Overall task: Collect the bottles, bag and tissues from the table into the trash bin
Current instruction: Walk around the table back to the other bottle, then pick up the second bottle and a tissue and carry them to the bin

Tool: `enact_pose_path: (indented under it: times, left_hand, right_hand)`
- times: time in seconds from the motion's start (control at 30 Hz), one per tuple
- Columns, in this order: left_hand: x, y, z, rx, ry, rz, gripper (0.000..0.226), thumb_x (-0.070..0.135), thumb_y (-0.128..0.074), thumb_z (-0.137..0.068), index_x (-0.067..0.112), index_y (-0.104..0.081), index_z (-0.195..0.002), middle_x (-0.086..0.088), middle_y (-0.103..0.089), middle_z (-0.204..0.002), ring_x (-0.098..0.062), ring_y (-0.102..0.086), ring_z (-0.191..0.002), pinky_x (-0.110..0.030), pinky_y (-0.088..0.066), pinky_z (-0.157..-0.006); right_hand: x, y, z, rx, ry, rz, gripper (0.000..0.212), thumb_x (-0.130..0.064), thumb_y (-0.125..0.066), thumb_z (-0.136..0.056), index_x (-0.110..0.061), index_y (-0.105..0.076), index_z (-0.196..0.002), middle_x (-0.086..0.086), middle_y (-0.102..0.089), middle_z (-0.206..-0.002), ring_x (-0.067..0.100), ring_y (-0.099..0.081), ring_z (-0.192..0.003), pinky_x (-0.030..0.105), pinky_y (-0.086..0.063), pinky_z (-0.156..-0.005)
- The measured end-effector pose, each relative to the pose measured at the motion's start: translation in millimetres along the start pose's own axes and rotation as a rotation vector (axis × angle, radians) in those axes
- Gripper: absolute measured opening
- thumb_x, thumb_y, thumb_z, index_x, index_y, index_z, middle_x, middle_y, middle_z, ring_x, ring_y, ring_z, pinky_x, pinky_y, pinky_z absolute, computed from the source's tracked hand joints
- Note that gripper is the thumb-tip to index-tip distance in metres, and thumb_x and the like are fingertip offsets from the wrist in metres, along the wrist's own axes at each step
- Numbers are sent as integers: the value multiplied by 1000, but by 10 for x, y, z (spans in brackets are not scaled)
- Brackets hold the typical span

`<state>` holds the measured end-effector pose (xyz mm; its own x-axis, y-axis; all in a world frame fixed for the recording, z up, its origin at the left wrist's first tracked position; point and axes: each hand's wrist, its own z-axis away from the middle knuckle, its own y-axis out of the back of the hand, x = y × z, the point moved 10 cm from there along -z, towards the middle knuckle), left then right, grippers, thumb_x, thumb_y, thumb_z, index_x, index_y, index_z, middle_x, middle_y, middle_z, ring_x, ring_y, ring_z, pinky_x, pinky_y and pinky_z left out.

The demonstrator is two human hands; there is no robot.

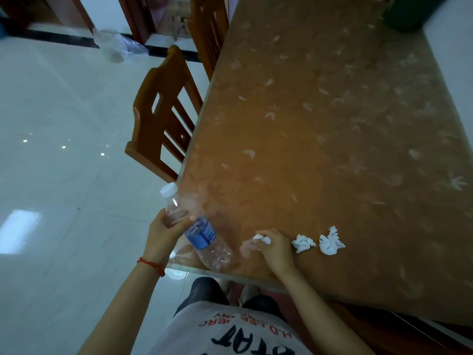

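My left hand (167, 233) grips two clear plastic bottles at the table's near left corner: a white-capped bottle (174, 203) pointing up and away, and a blue-labelled bottle (208, 240) slanting down over the table edge. My right hand (275, 248) rests on the brown table (320, 111) with its fingers closed on a crumpled white tissue (261, 238). Just to its right lie two more crumpled tissues, one tissue (303, 243) close by and another tissue (331, 241) beside it. A clear plastic bag (117, 46) lies on the floor far away.
Two wooden chairs, the nearer chair (163, 114) and a farther chair (208, 32), stand along the table's left side. A dark green container (409, 11) sits at the table's far right corner. Glossy white tile floor (64, 162) stretches to the left.
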<state>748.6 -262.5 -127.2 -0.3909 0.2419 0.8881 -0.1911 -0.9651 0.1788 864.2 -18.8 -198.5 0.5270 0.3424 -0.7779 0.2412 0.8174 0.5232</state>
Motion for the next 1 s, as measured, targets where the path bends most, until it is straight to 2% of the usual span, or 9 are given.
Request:
enact_pose_path:
  times: [0.07,0.17,0.27,0.4,0.57,0.67,0.8,0.93,1.0]
  left_hand:
    - [-25,49,60,20,3,3,36,18,-66,-79,15,-52,-112,-5,-59,-107,-21,-57,-94,-33,-48,-80]
    - [-89,172,167,73,9,33,37,17,-66,-80,15,-52,-114,-6,-60,-107,-20,-58,-94,-30,-46,-77]
    - [-214,330,289,118,40,68,52,21,-74,-73,14,-51,-120,-8,-62,-108,-23,-60,-96,-28,-48,-74]
    - [-384,552,464,181,86,178,50,14,-73,-73,14,-50,-118,-13,-62,-110,-28,-61,-98,-42,-49,-88]
    - [-573,888,689,264,103,259,57,19,-72,-66,13,-51,-119,-15,-62,-112,-30,-61,-102,-43,-48,-90]
    - [-708,1124,771,307,111,304,46,8,-68,-79,12,-49,-121,-16,-61,-111,-32,-60,-103,-43,-47,-92]
    - [-852,1501,854,360,114,352,40,4,-63,-82,12,-49,-119,-16,-61,-110,-31,-59,-100,-41,-47,-90]
    - [-1015,1984,923,397,119,386,42,5,-63,-82,11,-49,-121,-14,-61,-108,-30,-60,-98,-42,-47,-90]
    - [-1107,2270,971,412,126,401,43,6,-63,-81,11,-49,-122,-14,-61,-109,-29,-60,-98,-40,-47,-87]
  right_hand:
    - [83,-19,-11,-19,-124,-204,16,-4,-64,-80,-8,-72,-92,-1,-68,-90,11,-62,-84,18,-47,-71]
    - [171,-91,-2,-59,-276,-432,14,-9,-70,-77,-10,-72,-91,1,-69,-88,15,-63,-83,27,-50,-79]
    - [120,-172,39,-129,-318,-539,17,-11,-70,-78,-8,-70,-95,2,-68,-83,16,-64,-81,28,-50,-79]
    - [-73,-283,83,-205,-295,-585,16,-8,-68,-80,-8,-68,-96,1,-68,-79,14,-63,-78,25,-49,-75]
    - [-332,-536,141,-281,-243,-536,18,-8,-68,-80,-5,-69,-98,0,-61,-62,16,-53,-61,29,-41,-56]
    - [-545,-734,198,-312,-183,-510,11,-6,-67,-80,-10,-69,-90,-8,-61,-56,13,-54,-64,25,-44,-67]
    - [-774,-1029,322,-343,-159,-468,8,-7,-68,-79,-12,-71,-85,2,-67,-74,17,-60,-75,29,-46,-77]
    - [-1069,-1443,507,-369,-132,-428,10,-5,-68,-79,-15,-70,-82,3,-67,-77,14,-61,-72,24,-48,-73]
    - [-1237,-1708,628,-383,-125,-414,11,-3,-66,-80,-7,-69,-89,3,-66,-76,13,-59,-70,21,-48,-69]
